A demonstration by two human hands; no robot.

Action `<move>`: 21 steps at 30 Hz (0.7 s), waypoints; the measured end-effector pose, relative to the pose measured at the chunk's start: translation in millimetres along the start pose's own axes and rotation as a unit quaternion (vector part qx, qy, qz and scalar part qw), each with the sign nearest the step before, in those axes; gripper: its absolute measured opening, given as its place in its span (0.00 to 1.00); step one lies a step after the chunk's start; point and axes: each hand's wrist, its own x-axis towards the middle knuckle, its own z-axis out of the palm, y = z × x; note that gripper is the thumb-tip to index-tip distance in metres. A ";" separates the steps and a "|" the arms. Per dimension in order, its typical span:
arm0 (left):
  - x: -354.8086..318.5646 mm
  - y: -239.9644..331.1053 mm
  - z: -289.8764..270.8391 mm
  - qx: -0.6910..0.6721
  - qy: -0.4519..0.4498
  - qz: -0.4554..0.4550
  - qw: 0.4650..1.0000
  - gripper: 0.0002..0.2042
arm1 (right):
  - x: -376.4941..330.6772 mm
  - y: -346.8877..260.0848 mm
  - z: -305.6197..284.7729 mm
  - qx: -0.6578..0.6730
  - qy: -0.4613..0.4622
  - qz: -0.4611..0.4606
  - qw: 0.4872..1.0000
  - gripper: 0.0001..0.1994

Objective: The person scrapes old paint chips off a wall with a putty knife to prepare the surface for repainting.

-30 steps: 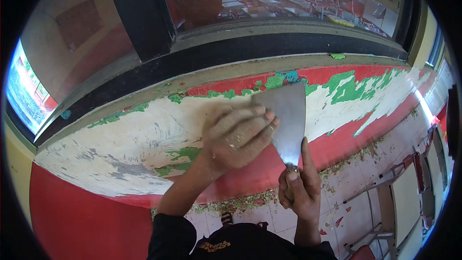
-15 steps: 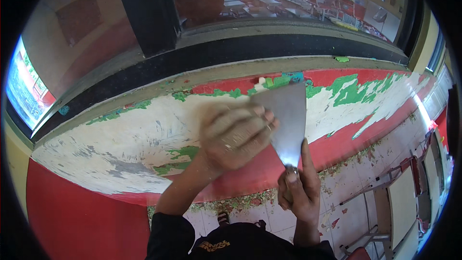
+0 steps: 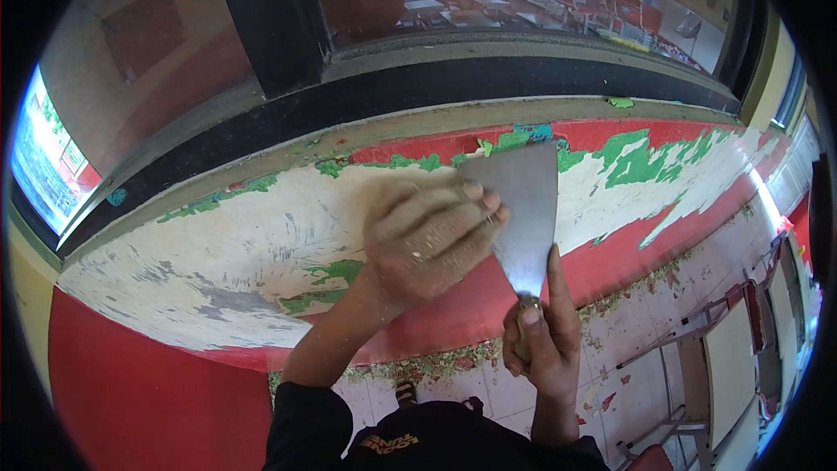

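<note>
My right hand point(image 3: 542, 340) is wrapped round the handle of a wide-bladed scraper point(image 3: 526, 209), its index finger stretched up along the blade's right edge. The curled fingertips of my left hand point(image 3: 432, 235) press on the left side of the metal blade; its thumb is hidden and the hand is slightly blurred. The blade's broad edge meets the wall's upper band, where red, green and teal paint point(image 3: 530, 133) remains in patches. Below and beside it, whitish bare wall point(image 3: 288, 209) is exposed. Dust and small flecks cling to my left hand.
Above the wall runs a sill with a dark window frame point(image 3: 488, 80) and glass. Paint chips point(image 3: 462, 362) litter the tiled floor along the wall's foot. Chairs with pale boards point(image 3: 731, 366) stand at the right. A loose green flake point(image 3: 621, 103) rests on the sill.
The scraper has shifted slightly up and right against the wall, both hands moving with it. A pale flake beside the blade's top left corner no longer shows there.
</note>
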 end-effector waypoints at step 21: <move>-1.3 4.6 14.6 -0.012 0.047 0.009 0.999 0.11 | -1.4 -9.6 -2.5 -0.004 0.028 0.031 0.999 0.29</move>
